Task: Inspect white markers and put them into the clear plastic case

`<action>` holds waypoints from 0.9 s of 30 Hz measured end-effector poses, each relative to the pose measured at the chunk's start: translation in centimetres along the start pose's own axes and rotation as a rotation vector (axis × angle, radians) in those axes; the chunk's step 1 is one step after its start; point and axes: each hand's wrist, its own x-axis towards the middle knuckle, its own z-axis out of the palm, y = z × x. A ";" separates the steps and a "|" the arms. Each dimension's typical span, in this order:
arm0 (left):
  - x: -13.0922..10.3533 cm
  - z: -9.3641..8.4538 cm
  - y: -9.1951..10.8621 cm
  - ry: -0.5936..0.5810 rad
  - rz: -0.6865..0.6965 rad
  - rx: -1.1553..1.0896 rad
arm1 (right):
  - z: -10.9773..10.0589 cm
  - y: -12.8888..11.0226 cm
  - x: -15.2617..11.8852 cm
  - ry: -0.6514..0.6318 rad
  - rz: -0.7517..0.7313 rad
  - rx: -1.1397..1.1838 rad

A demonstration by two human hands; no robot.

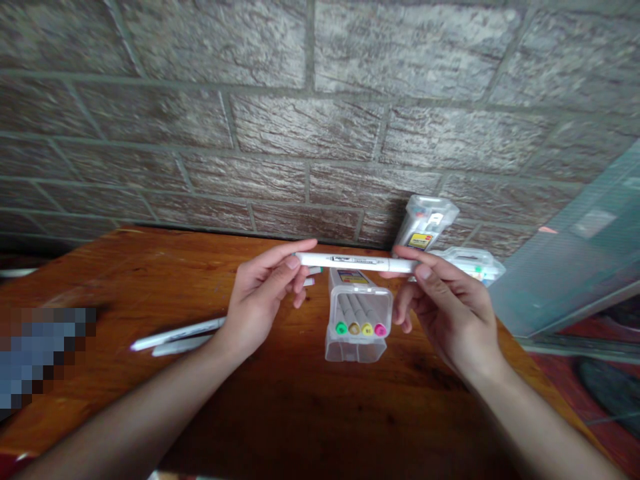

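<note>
A white marker with black print is held level above the table, one end in each hand. My left hand pinches its left end between thumb and fingers. At the right end, my right hand grips it the same way. Below and behind the marker stands an open clear plastic case holding several markers, with green, brown, yellow and pink ends facing me. Two white markers lie on the table beside my left wrist. More marker ends show partly behind my left fingers.
The wooden table meets a stone-block wall. A clear case with a yellow label stands against the wall at right, and another clear case lies behind my right hand. A blurred-out dark blue object is at the left edge.
</note>
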 end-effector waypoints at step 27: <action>0.3 0.0 -0.2 0.048 0.056 0.047 | -0.2 0.0 0.5 0.139 -0.015 -0.063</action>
